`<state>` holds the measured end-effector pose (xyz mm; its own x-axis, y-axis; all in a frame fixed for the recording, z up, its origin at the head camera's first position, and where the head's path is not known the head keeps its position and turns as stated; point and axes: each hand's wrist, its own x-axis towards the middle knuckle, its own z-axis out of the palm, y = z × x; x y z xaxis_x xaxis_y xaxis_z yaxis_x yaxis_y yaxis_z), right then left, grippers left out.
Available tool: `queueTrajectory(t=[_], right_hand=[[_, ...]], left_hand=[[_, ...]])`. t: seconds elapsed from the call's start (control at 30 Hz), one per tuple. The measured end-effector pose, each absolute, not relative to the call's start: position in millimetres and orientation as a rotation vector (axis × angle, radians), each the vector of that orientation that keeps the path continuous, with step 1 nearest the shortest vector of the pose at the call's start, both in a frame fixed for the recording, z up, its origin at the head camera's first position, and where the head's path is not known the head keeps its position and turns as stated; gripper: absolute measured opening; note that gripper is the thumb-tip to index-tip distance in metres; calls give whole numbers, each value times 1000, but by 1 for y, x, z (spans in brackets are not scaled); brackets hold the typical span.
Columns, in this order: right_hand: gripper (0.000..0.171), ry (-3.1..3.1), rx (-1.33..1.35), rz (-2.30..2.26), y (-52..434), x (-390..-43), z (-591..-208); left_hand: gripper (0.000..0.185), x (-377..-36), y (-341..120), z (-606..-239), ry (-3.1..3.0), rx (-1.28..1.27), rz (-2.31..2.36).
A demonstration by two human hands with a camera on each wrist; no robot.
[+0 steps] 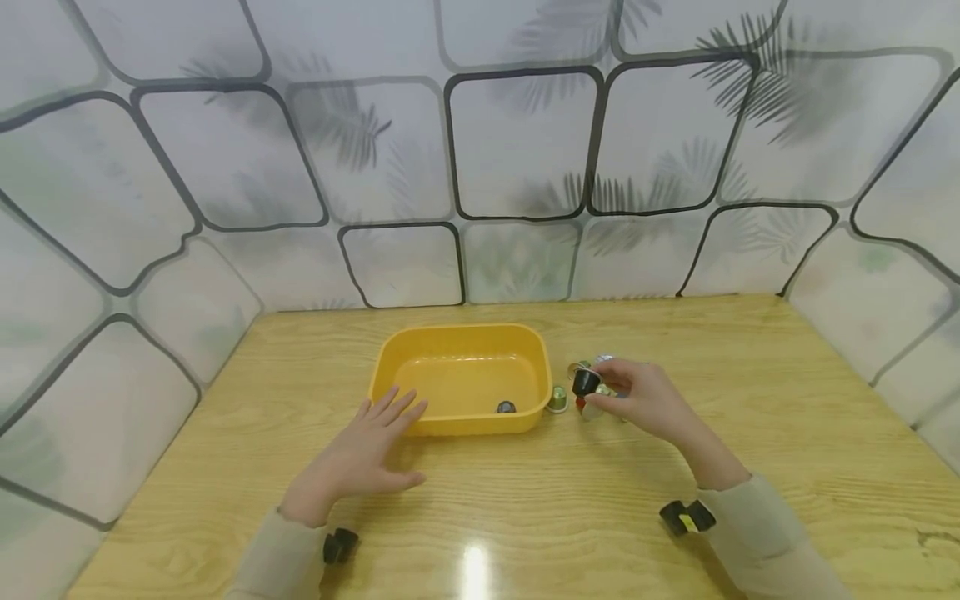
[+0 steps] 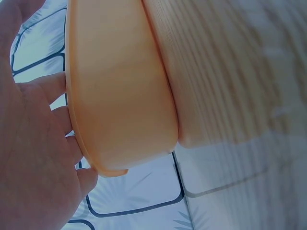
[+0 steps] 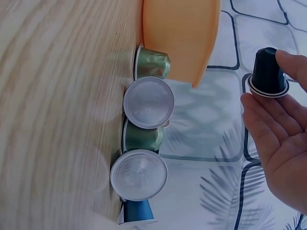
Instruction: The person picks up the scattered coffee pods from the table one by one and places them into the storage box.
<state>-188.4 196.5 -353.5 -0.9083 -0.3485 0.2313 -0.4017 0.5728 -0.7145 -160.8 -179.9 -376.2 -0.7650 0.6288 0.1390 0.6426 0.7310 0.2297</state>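
Observation:
A yellow plastic tub (image 1: 459, 340) sits mid-table with one dark capsule (image 1: 506, 407) lying inside near its front right corner. My left hand (image 1: 386, 421) lies flat with straight fingers against the tub's front left wall (image 2: 120, 96); its fingers (image 2: 55, 84) touch the rim. My right hand (image 1: 609, 390) is just right of the tub and pinches a black coffee capsule (image 3: 267, 72) at its fingertips, lifted off the table. Below it sits a cluster of capsules: a green one (image 3: 152, 63) by the tub, a foil-topped one (image 3: 148, 102), another green one (image 3: 142, 136), and more.
The wooden table (image 1: 750, 400) is enclosed by patterned panel walls (image 1: 525, 150) at the back and both sides. A further foil-topped capsule (image 3: 139, 175) and a blue one (image 3: 138, 211) end the row beside the tub.

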Motion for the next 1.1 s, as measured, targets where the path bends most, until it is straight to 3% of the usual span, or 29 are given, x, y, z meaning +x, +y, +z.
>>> queueTrajectory(t=[0.33,1.1], right_hand=[[30,-2700,657,1289,184,-198,-349],[42,-2792,651,1203,133,-232,-340]], left_hand=[[86,-163,-181,-380,-2854,-1063,-384],[88,-162,-183,-377,-2857,-1093,-340]])
